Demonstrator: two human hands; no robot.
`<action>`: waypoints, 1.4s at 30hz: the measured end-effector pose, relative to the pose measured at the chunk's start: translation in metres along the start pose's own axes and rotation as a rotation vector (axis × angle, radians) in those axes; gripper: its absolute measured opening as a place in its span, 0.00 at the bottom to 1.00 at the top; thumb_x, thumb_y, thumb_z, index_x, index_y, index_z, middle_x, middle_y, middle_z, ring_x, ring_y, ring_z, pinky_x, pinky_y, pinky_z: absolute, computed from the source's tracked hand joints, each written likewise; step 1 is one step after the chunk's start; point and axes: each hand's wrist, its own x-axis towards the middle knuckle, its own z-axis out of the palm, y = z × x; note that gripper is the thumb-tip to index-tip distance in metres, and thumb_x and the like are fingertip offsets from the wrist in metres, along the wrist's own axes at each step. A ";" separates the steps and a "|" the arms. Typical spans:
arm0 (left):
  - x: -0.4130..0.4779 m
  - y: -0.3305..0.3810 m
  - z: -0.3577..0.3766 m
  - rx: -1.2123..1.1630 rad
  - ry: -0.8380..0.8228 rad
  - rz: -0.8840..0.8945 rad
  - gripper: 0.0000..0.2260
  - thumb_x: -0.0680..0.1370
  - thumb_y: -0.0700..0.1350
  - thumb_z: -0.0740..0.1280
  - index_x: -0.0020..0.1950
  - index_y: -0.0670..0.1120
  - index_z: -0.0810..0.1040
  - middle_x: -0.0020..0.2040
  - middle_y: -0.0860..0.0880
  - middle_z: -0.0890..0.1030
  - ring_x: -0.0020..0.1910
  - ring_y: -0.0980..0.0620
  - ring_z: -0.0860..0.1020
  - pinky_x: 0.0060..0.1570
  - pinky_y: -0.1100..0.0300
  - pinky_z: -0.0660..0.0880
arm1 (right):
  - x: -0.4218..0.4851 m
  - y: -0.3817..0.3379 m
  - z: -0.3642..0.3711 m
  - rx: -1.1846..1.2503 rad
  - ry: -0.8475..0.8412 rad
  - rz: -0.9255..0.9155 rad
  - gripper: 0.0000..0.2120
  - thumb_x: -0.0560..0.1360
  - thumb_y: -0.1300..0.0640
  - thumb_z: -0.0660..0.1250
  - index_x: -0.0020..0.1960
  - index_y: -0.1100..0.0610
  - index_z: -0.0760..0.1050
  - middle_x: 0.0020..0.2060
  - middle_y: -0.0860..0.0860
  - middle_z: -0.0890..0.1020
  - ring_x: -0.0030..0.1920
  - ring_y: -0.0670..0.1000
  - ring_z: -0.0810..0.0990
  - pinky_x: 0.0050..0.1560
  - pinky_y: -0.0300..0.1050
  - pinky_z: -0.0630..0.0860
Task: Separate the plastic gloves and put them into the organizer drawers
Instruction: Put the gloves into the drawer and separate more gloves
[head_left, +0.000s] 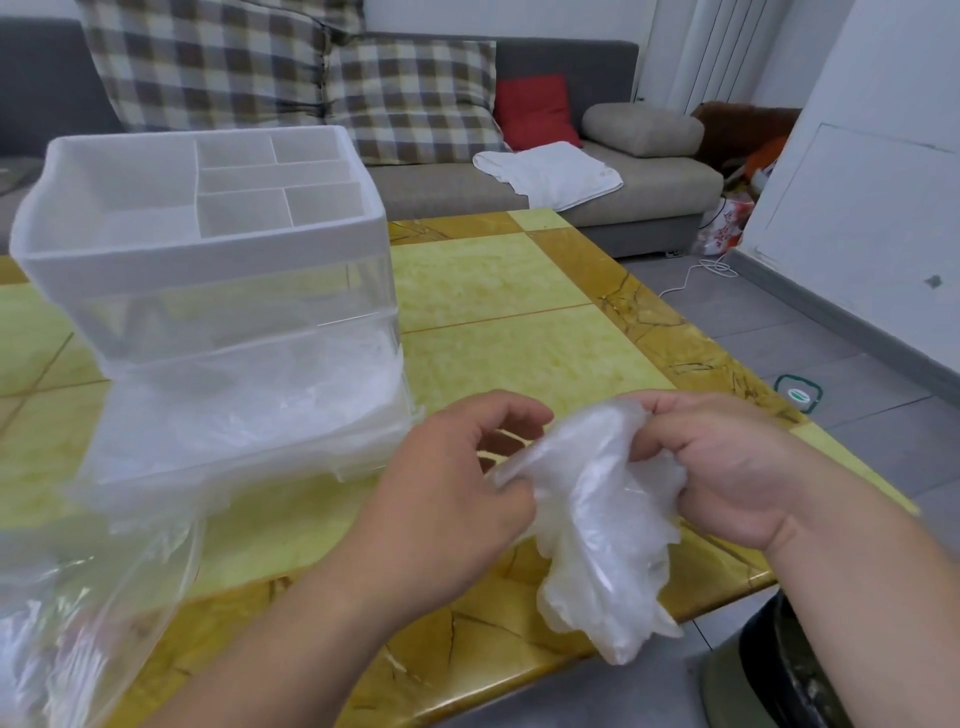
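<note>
A crumpled bunch of clear plastic gloves (597, 525) hangs between my hands above the table's near right corner. My left hand (452, 493) pinches the bunch at its left side. My right hand (727, 467) grips its upper right part with curled fingers. The white organizer (208, 249) stands on the table at the left, with divided compartments on top. Its bottom drawer (249, 431) is pulled out toward me and holds several clear gloves.
A clear plastic bag (78, 613) with more gloves lies at the table's near left edge. The yellow-green tiled table (519, 338) spreads under everything. Behind it is a grey sofa (571, 192) with checked cushions and a white cloth. A dark bin (789, 670) stands at the lower right.
</note>
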 end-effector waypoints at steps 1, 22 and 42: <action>0.000 0.003 0.002 0.084 0.024 0.032 0.16 0.72 0.39 0.70 0.54 0.57 0.81 0.50 0.61 0.83 0.50 0.63 0.80 0.49 0.67 0.76 | 0.001 0.001 0.003 -0.007 -0.006 0.017 0.18 0.70 0.78 0.57 0.44 0.65 0.84 0.42 0.64 0.84 0.41 0.59 0.84 0.41 0.51 0.81; 0.000 0.010 -0.007 0.456 0.076 -0.083 0.10 0.72 0.41 0.64 0.30 0.48 0.72 0.26 0.51 0.72 0.29 0.54 0.71 0.26 0.61 0.61 | -0.015 -0.012 0.025 -1.306 0.296 -0.274 0.06 0.75 0.56 0.69 0.46 0.46 0.81 0.39 0.42 0.81 0.39 0.43 0.80 0.37 0.43 0.77; 0.006 0.023 -0.026 -0.156 0.605 -0.023 0.08 0.80 0.40 0.67 0.54 0.53 0.78 0.45 0.56 0.81 0.32 0.52 0.82 0.33 0.55 0.81 | -0.002 -0.010 -0.025 -0.344 0.234 0.082 0.07 0.76 0.70 0.67 0.44 0.64 0.82 0.33 0.59 0.84 0.26 0.53 0.80 0.22 0.39 0.74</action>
